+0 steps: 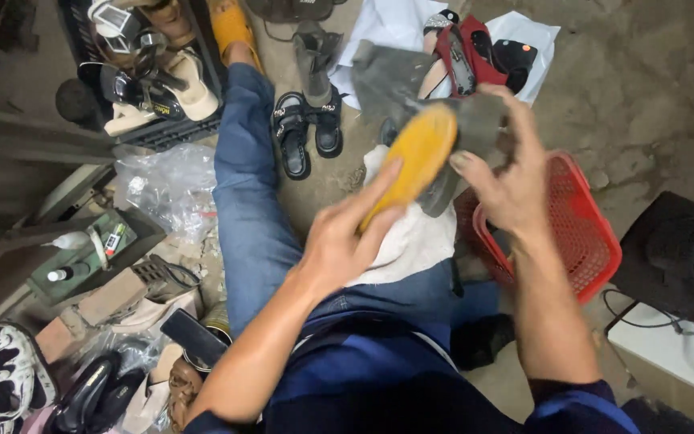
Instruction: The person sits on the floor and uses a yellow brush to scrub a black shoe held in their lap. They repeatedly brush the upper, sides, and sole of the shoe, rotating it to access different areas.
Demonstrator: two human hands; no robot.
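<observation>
Rough grey floor [652, 88] lies all around, with shoes scattered over it. A person sits with blue jeans [255, 209] stretched out and a pale cloth [411, 241] over the lap.

The left hand [339, 241] holds a shoe [421, 153] up above the lap. Its fingers [375, 197] lie long and flat along the yellow sole, pressed close together, with the thumb tucked under. The sole looks smooth, oval and a bit shiny.

The right hand [512, 181] holds a grey rag [475, 120] against the far end of the shoe. Its fingers are bent and pinch the rag. The rag looks soft and floppy.

It looks like the sole is being wiped, and the job seems partway through. The next rub needs a steady hold from the left hand while the rag slides along the sole.

Just right of the right hand sits a red basket [588, 241] made of plastic mesh. Past the fingers lie black sandals [307, 128] and a red shoe [471, 56] on white paper. Far left of the left hand is crinkly clear plastic [166, 181] and more shoes.
</observation>
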